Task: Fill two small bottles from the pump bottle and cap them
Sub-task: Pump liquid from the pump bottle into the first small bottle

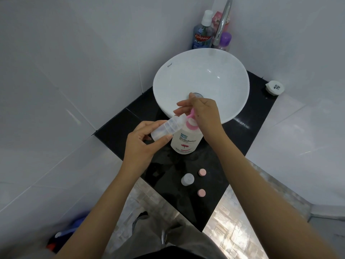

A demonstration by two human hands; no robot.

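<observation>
A white pump bottle (186, 141) with a pink pump head stands on the black counter (248, 131) just in front of the basin. My right hand (203, 113) lies on top of the pink pump, fingers spread. My left hand (141, 141) holds a small clear bottle (168, 127) tilted, its mouth up against the pump's spout. A second small clear bottle (187, 179) stands upright nearer to me on the counter. Two pink caps lie loose beside it, one (202, 172) to its right and the other (201, 193) closer to me.
A white round basin (186, 75) fills the back of the counter, with a chrome tap (223, 23) over it. Mouthwash (201, 34) and other bottles stand in the far corner. A small white object (274, 87) sits at the counter's right corner. Tiled walls close in on both sides.
</observation>
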